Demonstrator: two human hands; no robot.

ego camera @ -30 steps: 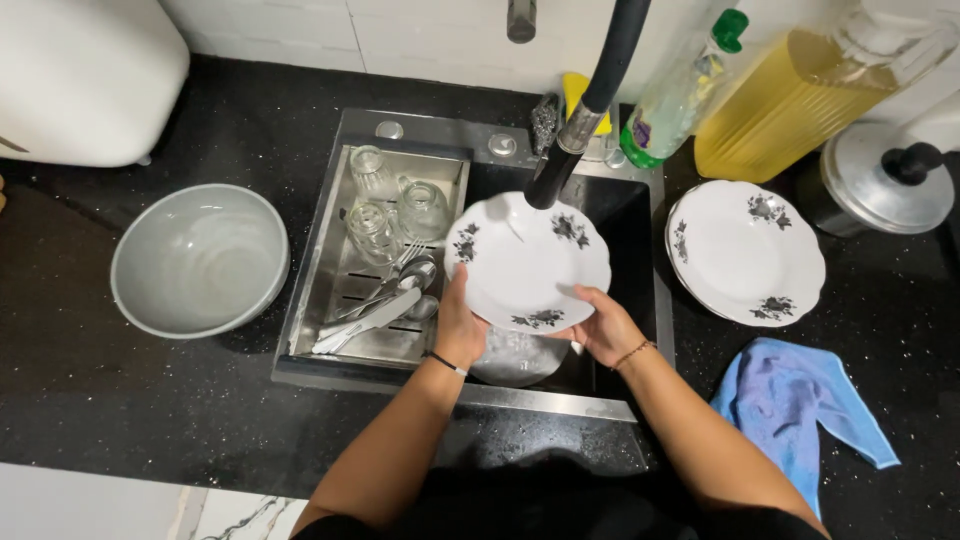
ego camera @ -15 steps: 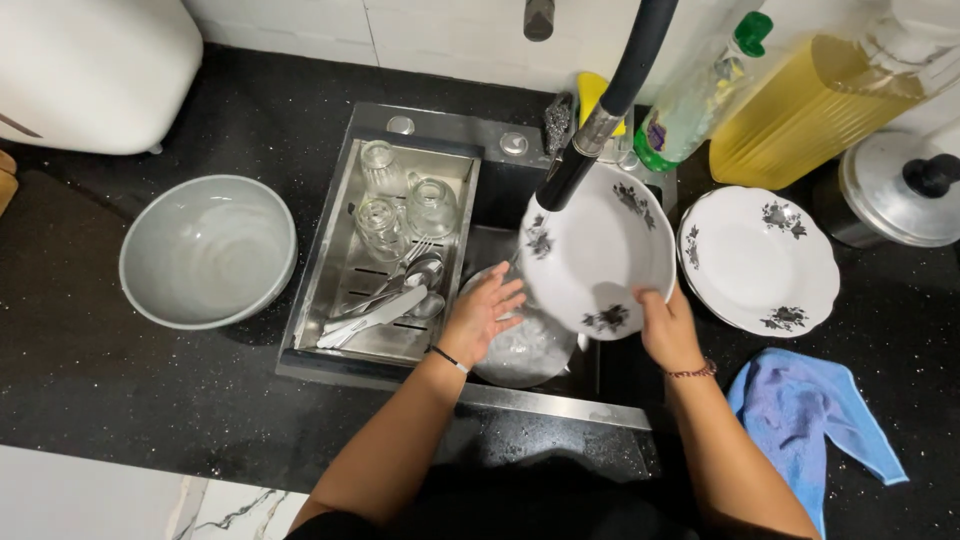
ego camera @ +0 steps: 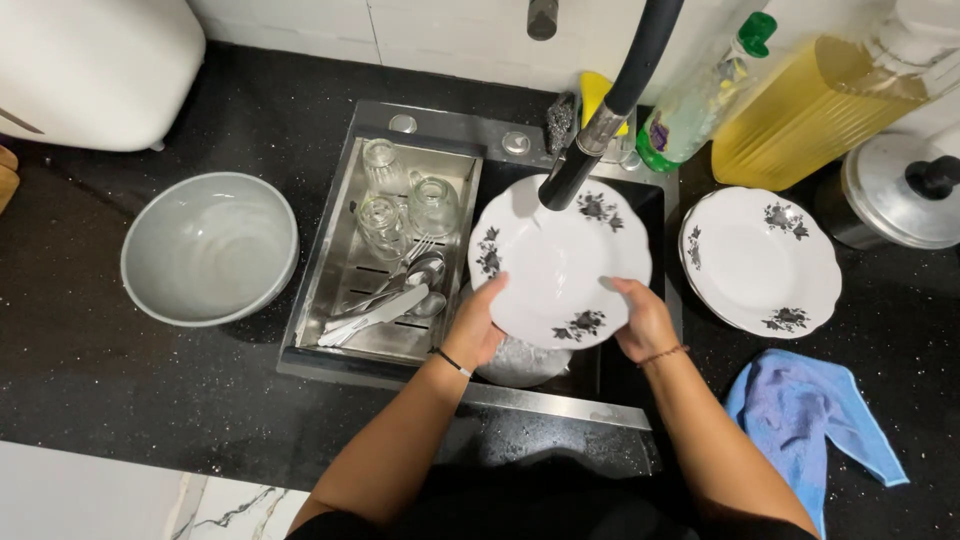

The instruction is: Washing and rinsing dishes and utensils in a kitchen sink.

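Observation:
Both hands hold a white plate with dark flower prints (ego camera: 558, 262) over the sink basin (ego camera: 655, 215), right under the black faucet spout (ego camera: 570, 178). My left hand (ego camera: 476, 324) grips the plate's near left rim. My right hand (ego camera: 644, 318) grips its near right rim. The plate lies roughly level, face up. Below it in the basin sits another wet dish (ego camera: 520, 360), mostly hidden.
A metal drainer tray (ego camera: 330, 260) left of the basin holds upturned glasses (ego camera: 405, 200) and cutlery (ego camera: 385, 300). A grey bowl (ego camera: 208, 247) stands further left. On the right counter are stacked matching plates (ego camera: 760, 260), a blue cloth (ego camera: 815, 420), a pot lid (ego camera: 905, 195) and bottles (ego camera: 700, 95).
Half a second ago my right hand alone held the plate tilted to the right. The plate has come back level under the spout and my left hand has taken its rim again.

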